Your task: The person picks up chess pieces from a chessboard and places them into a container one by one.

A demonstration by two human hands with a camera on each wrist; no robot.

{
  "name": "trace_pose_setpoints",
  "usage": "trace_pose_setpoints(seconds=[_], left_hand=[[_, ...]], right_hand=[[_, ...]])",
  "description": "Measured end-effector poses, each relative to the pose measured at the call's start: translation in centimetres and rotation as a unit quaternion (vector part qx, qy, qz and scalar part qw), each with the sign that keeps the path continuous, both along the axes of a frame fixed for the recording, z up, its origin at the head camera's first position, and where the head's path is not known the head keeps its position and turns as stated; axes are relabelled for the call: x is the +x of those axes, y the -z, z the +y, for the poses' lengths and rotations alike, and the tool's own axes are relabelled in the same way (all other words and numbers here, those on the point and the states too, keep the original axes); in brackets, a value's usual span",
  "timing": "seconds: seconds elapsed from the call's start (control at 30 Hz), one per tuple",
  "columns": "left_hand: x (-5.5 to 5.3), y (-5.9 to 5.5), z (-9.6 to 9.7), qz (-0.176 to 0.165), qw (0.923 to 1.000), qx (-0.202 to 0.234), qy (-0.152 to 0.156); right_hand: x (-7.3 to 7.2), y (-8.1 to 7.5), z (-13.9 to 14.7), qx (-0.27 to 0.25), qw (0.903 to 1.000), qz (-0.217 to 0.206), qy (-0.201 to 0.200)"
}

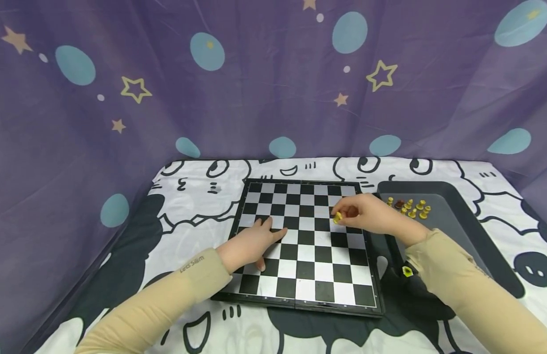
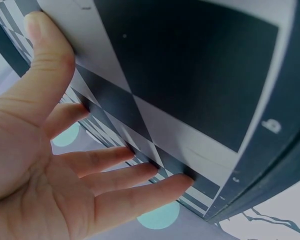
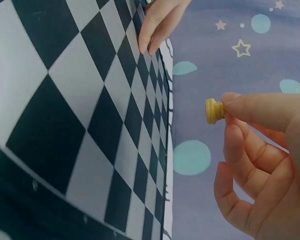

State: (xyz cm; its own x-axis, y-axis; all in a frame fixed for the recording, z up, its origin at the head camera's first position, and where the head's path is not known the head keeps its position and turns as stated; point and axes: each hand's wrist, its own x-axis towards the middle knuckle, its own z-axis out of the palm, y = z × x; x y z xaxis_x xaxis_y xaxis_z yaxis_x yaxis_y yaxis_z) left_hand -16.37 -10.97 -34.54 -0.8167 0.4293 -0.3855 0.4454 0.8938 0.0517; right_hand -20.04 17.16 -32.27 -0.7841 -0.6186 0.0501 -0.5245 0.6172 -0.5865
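Note:
A black-and-white chessboard [image 1: 306, 252] lies flat on the cloth. My left hand [image 1: 251, 244] rests on its left part with fingers spread, and the left wrist view shows straight fingertips touching the squares. Between thumb and fingers, my right hand [image 1: 366, 212] pinches a yellow chess piece [image 1: 337, 218] above the right side of the board. In the right wrist view the yellow piece's round base [image 3: 211, 111] points toward the board and stays apart from it; its top is hidden by the fingertips.
Right of the board stands a dark grey tray [image 1: 488, 246] holding several yellow chess pieces [image 1: 421, 204] and a dark red piece [image 1: 399, 203]. A patterned cloth [image 1: 238, 334] covers the table. Behind it hangs a purple curtain [image 1: 264, 98].

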Motion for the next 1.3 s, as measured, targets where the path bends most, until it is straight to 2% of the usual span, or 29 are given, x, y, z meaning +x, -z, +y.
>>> trace_pose_setpoints(seconds=[0.23, 0.47, 0.87, 1.03, 1.3], left_hand=[[0.0, -0.2, -0.1, -0.002, 1.0, 0.002, -0.003], [-0.1, -0.1, -0.1, 0.0, 1.0, -0.001, -0.001], [-0.2, 0.0, -0.1, -0.001, 0.9999, 0.012, 0.005], [-0.3, 0.0, 0.1, -0.005, 1.0, -0.003, 0.0], [-0.3, 0.1, 0.1, 0.004, 0.9999, -0.011, 0.003]], right_hand=[[0.5, -1.3, 2.8, -0.006, 0.9997, 0.013, 0.018], [0.2, -2.0, 5.9, 0.007, 0.997, -0.001, 0.077], [-1.1, -0.3, 10.8, 0.059, 0.9892, -0.006, 0.134], [-1.7, 0.4, 11.9, 0.072, 0.9877, -0.027, 0.136], [-2.1, 2.4, 12.9, 0.086, 0.9892, -0.048, 0.109]])
